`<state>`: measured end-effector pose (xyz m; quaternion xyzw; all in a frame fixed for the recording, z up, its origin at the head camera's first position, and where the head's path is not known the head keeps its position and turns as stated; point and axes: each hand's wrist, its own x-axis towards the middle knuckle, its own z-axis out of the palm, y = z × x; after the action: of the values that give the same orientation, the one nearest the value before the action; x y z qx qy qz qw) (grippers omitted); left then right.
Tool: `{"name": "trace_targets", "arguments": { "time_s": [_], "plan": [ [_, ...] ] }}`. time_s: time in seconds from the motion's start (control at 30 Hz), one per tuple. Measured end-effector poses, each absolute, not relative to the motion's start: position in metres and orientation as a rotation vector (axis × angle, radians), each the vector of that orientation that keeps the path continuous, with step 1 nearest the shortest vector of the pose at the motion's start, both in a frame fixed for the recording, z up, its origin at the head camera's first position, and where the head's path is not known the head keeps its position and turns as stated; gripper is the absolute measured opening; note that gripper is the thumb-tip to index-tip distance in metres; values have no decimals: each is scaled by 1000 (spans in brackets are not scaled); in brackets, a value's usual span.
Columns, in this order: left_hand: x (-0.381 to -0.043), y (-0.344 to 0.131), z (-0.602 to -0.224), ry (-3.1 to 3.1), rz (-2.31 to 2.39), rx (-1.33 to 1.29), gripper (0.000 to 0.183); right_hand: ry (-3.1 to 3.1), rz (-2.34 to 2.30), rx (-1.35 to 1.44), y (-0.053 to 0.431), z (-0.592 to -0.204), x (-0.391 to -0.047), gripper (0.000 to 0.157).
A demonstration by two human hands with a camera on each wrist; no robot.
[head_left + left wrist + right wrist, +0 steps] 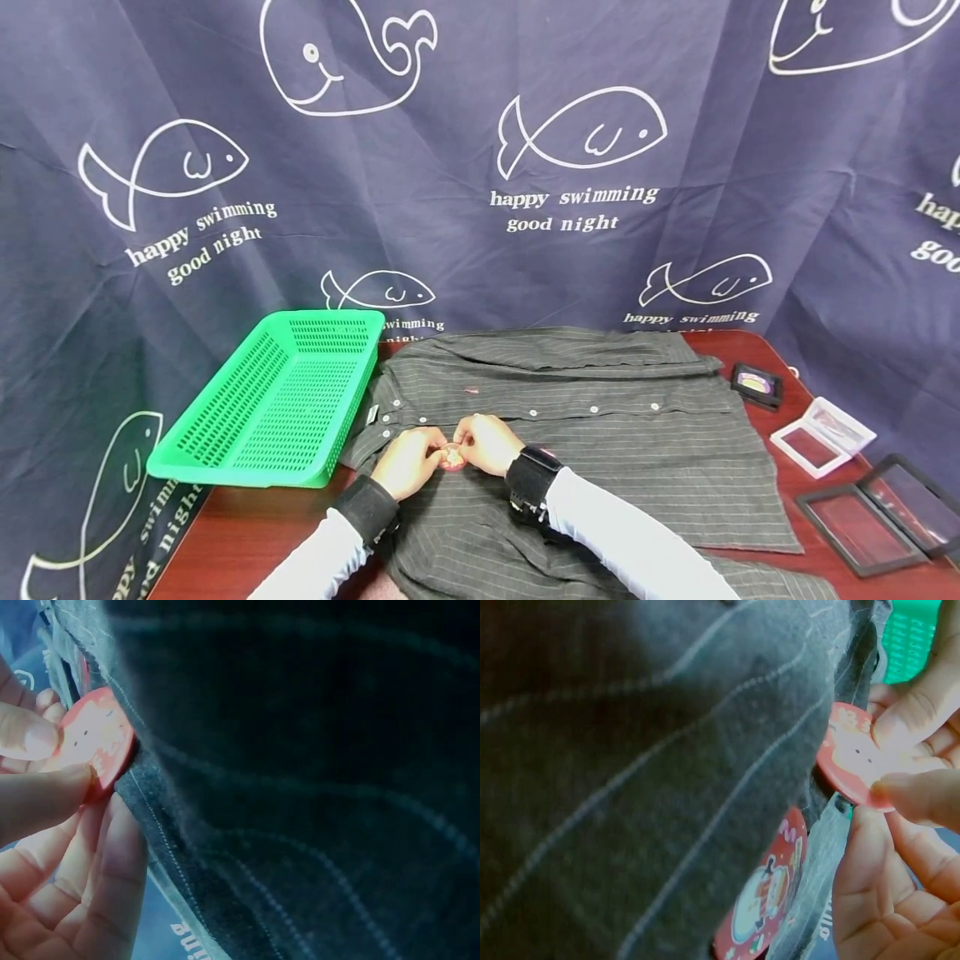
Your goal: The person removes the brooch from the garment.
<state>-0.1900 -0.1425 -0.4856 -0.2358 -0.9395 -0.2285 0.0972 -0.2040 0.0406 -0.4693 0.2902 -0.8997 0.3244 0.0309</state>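
Observation:
A round red pin badge [453, 457] with a pale cartoon figure lies against the front of a dark grey pinstriped shirt [622, 475]. My left hand [408, 461] pinches its left edge, the thumb [45, 802] over the face and the fingers behind. From the other side my right hand [487, 444] pinches the same badge [851, 757], thumb [922, 796] on the front. Bunched cloth stands up beside the badge in both wrist views, and the badge's back is hidden. A second red badge [769, 900] with a cartoon print sits on the shirt below my right hand.
A green plastic basket [324, 471] stands at the left, beside the collar. Along the table's right side lie a black case [757, 385] with a purple and yellow item, an opened white frame [795, 450] and an opened black frame [862, 572]. A dark blue printed curtain [465, 250] hangs behind.

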Motion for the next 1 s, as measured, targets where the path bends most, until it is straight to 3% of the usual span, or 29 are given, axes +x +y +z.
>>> {"name": "trace_targets", "arguments": {
  "time_s": [0.4, 0.67, 1.0],
  "plan": [
    [-188, -144, -485, -2711, -705, -773, 15, -2758, 866, 968, 43, -466, -201, 5],
    [-186, -145, -483, -2659, -692, -819, 18, -2620, 712, 1047, 41, -465, -197, 15],
    [-179, -145, -488, -2553, -465, -876, 21, -2542, 568, 1158, 41, -470, -195, 15]
  ]
}}
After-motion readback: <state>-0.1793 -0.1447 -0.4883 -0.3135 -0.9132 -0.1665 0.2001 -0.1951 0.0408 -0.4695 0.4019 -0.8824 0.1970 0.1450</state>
